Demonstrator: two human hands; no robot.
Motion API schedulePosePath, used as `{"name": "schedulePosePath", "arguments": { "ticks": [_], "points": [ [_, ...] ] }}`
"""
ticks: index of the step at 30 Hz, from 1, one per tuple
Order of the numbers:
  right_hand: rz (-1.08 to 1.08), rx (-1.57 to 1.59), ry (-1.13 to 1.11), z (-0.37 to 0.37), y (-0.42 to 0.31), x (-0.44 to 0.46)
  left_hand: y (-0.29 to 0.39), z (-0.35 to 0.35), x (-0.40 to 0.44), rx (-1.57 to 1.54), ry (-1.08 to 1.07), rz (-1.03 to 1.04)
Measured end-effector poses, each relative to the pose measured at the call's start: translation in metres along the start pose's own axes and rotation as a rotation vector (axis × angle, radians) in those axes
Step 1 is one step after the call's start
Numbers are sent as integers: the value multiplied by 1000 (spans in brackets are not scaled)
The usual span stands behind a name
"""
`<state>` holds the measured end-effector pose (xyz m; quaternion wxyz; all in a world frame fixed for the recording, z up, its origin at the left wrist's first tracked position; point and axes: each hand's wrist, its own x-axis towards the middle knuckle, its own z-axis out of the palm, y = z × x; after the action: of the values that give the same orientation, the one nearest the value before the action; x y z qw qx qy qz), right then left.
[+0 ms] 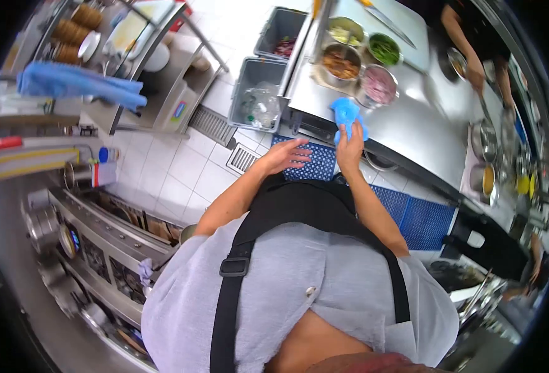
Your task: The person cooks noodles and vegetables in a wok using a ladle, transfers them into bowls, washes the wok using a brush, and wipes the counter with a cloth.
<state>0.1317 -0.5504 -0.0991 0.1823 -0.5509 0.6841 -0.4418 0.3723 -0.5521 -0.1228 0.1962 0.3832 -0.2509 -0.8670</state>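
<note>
A bright blue cloth [345,110] lies bunched at the edge of the steel counter [411,118], and my right hand [350,146] has its fingers closed on it. My left hand [286,156] is held in the air over a blue perforated floor mat [321,163], fingers apart and nothing in it. Just beyond the cloth stands a metal bowl of pink sliced food [379,86]. Behind that bowl are containers of chopped greens [384,49], browned pieces [341,64] and pale pieces [346,32].
Grey bins [237,99] stand left of the counter. A knife [394,28] lies on a white cutting board [414,53]. Another person's hand [475,73] holds a utensil near pans at the right. A stove [110,233] is at the lower left.
</note>
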Motion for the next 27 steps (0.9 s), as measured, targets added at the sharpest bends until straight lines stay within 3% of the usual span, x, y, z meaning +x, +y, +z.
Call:
{"name": "schedulePosePath", "arguments": {
  "ticks": [4,7,10,11,12,13,14,16,17,18,19,20,23,26,27],
  "points": [
    [-158,117,-121,78,-89,31,63,-5,-13,-304,-191,277],
    [-389,110,-199,124,-133,77,108,-36,-23,-353,-148,452],
    [-408,-15,-265,151,-160,122,125,-80,-23,-320,178,332],
    [-364,34,-335,155,-169,138,120,-114,-3,-131,422,327],
    [-441,50,-254,169,-168,150,105,-159,28,59,664,313],
    [-322,-4,-428,180,-165,168,95,-183,44,251,903,283],
    [-192,-60,-597,187,-163,179,100,-168,30,314,993,428],
    [-157,64,-607,201,-168,193,145,-114,-13,447,1171,741],
    [-188,109,-641,208,-170,204,157,-105,-13,495,1127,1017],
    [-213,154,-676,213,-172,210,167,-101,-6,612,1067,1136],
    [-178,230,-707,192,-219,196,171,-98,7,751,1097,1054],
    [-228,75,-693,188,-232,202,171,-98,15,890,1119,967],
    [-231,236,-536,194,-245,213,175,-113,23,377,1403,324],
    [-420,-303,-830,207,-210,223,150,-137,-1,388,1478,505],
    [-340,-80,-766,213,-212,223,149,-154,-8,404,1479,569]
  ]
}}
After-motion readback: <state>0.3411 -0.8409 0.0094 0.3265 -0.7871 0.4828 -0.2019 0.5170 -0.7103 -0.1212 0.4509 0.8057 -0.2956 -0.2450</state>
